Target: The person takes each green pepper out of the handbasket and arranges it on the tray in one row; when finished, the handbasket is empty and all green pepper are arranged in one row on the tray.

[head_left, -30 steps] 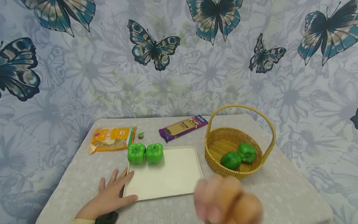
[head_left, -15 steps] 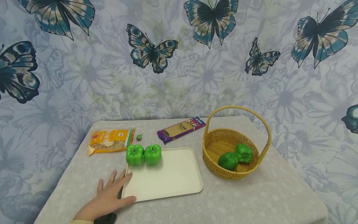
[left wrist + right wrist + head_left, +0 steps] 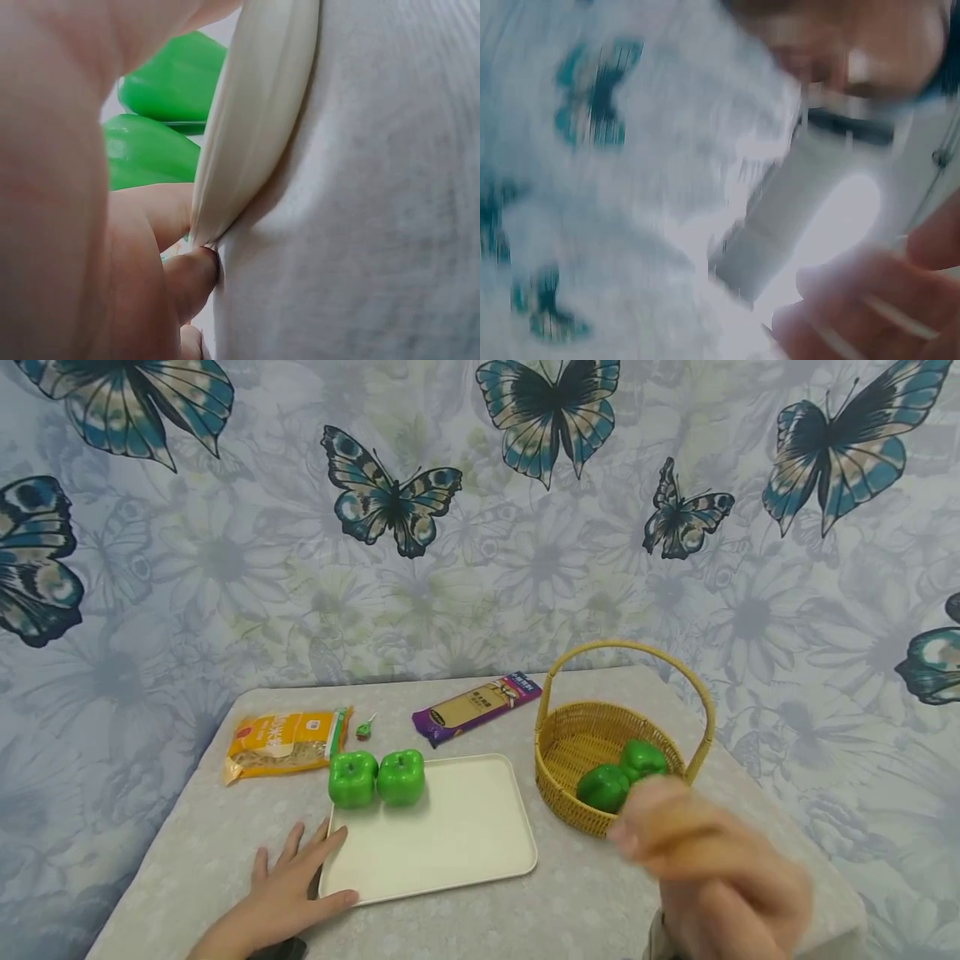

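My left hand lies with spread fingers at the left end of a cream tray, thumb on its near corner. In the left wrist view, fingertips sit right at the tray's rim. Two bright green bell peppers stand side by side at the tray's far left corner. My right hand, blurred, is raised in front of a wicker basket, fingers loosely bent and nothing visible in them. Two darker green bell peppers lie in the basket, one partly behind that hand.
An orange food bag lies at the back left, beside a small green-wrapped lollipop. A purple packet lies at the back middle. The basket's tall handle arches up. Behind the table stands a butterfly-patterned wall.
My right hand was low in front of the tray, then out of view, and is now back, farther right before the basket. My left hand keeps its place; the head view has shifted slightly.
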`<state>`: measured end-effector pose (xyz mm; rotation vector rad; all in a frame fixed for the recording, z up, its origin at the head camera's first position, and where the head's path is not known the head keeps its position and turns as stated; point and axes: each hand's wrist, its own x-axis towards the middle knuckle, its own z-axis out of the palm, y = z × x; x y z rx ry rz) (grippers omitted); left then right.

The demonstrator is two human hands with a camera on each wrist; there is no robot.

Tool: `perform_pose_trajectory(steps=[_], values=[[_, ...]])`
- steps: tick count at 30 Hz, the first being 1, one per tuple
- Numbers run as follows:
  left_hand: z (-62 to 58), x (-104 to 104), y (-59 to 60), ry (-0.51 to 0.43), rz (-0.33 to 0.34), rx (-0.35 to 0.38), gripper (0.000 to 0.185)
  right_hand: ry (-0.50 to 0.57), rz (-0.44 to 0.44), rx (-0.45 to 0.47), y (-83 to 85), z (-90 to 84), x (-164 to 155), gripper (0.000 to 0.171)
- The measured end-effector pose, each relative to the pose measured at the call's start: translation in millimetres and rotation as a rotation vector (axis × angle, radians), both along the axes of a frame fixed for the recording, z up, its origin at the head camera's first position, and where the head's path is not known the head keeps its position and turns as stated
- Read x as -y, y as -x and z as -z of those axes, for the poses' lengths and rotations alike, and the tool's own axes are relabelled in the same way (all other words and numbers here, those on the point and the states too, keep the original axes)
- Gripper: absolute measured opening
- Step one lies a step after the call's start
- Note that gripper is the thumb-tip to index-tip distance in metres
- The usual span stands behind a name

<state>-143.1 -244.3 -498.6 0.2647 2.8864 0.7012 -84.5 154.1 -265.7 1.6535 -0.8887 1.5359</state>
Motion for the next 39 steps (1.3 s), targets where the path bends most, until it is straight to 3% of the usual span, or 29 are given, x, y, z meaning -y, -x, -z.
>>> perform_pose_trajectory(steps=[3,6,9,11,15,17,20,28,35,39], values=[[0.1,0.6,-1.7,-0.005,-0.005,-0.002,0.091,-0.079,0.266,0.389,31.7,-1.2,-25.3,0.021],[-0.6,0.0,-1.6,-0.014,-0.007,-0.007,0.09,-0.328,0.578,0.735,75.4,2.8,-51.3,0.02],[-0.7,-1.4,-1.0,-0.024,-0.001,-0.014,0.089,-0.582,0.826,0.933,126.9,20.2,-71.6,0.025],[-0.7,-0.6,-1.3,-0.026,0.002,-0.014,0.089,-0.759,0.901,1.034,160.2,40.6,-79.1,0.031],[1.3,0.6,-1.7,-0.027,0.006,-0.019,0.088,-1.087,0.896,1.143,208.1,84.8,-83.0,0.04],[2.5,1.0,-1.9,-0.021,0.004,-0.019,0.087,-1.151,0.852,1.199,222.7,102.9,-81.5,0.042],[3.3,1.3,-1.5,-0.015,0.007,-0.024,0.086,-1.165,0.813,1.266,235.3,122.5,-78.8,0.041],[2.6,-0.7,-0.6,-0.029,0.018,-0.029,0.086,-1.278,0.864,1.281,244.2,155.5,-83.7,0.032],[0.9,-0.4,1.0,-0.028,0.0,-0.032,0.086,-1.417,0.98,1.182,245.1,160.7,-85.1,0.038],[4.2,0.4,3.4,-0.037,0.009,-0.03,0.085,-1.468,0.962,1.195,243.2,163.1,-86.8,0.042]])
